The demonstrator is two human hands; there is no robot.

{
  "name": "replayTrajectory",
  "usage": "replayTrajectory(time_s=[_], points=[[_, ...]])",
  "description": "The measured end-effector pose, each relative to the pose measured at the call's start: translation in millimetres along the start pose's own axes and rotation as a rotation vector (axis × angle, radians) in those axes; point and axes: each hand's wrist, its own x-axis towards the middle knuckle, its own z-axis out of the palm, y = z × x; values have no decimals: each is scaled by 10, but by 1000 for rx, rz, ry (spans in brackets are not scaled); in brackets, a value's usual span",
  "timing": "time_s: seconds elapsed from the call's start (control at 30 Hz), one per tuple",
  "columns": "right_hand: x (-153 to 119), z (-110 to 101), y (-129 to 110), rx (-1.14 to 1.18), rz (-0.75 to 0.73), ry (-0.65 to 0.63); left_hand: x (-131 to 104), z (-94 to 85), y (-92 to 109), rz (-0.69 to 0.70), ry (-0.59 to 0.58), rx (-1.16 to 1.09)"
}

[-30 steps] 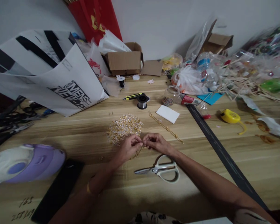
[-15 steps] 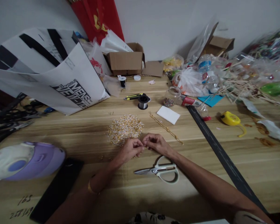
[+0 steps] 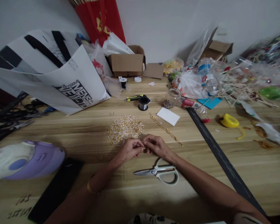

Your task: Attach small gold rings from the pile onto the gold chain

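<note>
Head view: the left hand (image 3: 132, 148) and right hand (image 3: 156, 145) meet fingertip to fingertip over the wooden tabletop (image 3: 200, 161), nearer its near edge than its far one. Each has thumb and fingers pressed together, and they seem to pinch one small gold piece (image 3: 144, 149) between them; the fingers hide most of it, so its exact form cannot be told. It looks very light, probably hard and smooth enough to slip, so a fingertip grip at its ends would suit it best.

Just beyond the left hand, toward the far edge, sits a cluster of clear and gold beads (image 3: 125, 128); whether the knuckles touch it is unclear. It is likely light, springy and easily tangled, best lifted by an outer strand. The gold chain (image 3: 166, 130) lies apart from the right hand, toward the far right corner, and should be limp, easiest taken at one end. White-handled scissors (image 3: 162, 170) rest between the hands and the near edge, blades toward the left edge.
</note>
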Motion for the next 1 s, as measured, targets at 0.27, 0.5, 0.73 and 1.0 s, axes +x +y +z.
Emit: replayTrajectory(time_s=[0.27, 0.5, 0.73, 1.0], points=[[-25, 28, 27, -31, 31, -13, 7, -9, -2, 13, -8, -23], [-20, 32, 12, -32, 0, -10, 0, -26, 28, 25, -38, 1], [-31, 56, 12, -37, -22, -2, -10, 15, 18, 32, 7, -2], [-40, 62, 22, -154, -71, 43, -26, 28, 16, 19, 49, -49]])
